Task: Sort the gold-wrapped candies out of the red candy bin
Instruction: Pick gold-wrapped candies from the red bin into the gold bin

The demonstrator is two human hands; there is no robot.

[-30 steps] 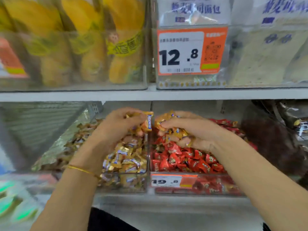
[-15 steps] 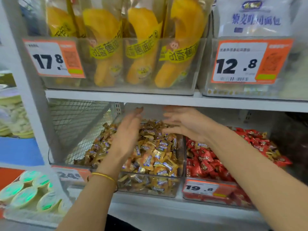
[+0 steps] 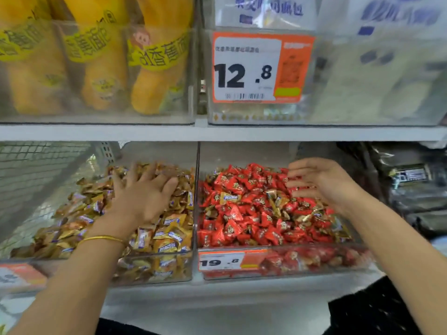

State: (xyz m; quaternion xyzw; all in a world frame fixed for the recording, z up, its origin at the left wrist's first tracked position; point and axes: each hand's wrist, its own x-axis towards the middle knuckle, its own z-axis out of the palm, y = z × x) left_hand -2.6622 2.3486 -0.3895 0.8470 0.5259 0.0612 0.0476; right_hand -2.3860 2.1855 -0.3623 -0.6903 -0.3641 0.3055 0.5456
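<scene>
Left hand (image 3: 145,198) flat, fingers spread, on pile in gold candy bin (image 3: 157,257) at 9 o'clock; I judge it is levelling the heap. Right hand (image 3: 321,183) empty, fingers straight, above red candy bin (image 3: 302,249) near its 2 o'clock edge. Stray gold-wrapped candies (image 3: 275,198) mid-bin, my likely target.

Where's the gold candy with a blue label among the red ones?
On the lower shelf, find the right bin, full of red candies. Left of its middle lies the gold candy, blue label up; its neighbours are red or plain gold.
</scene>
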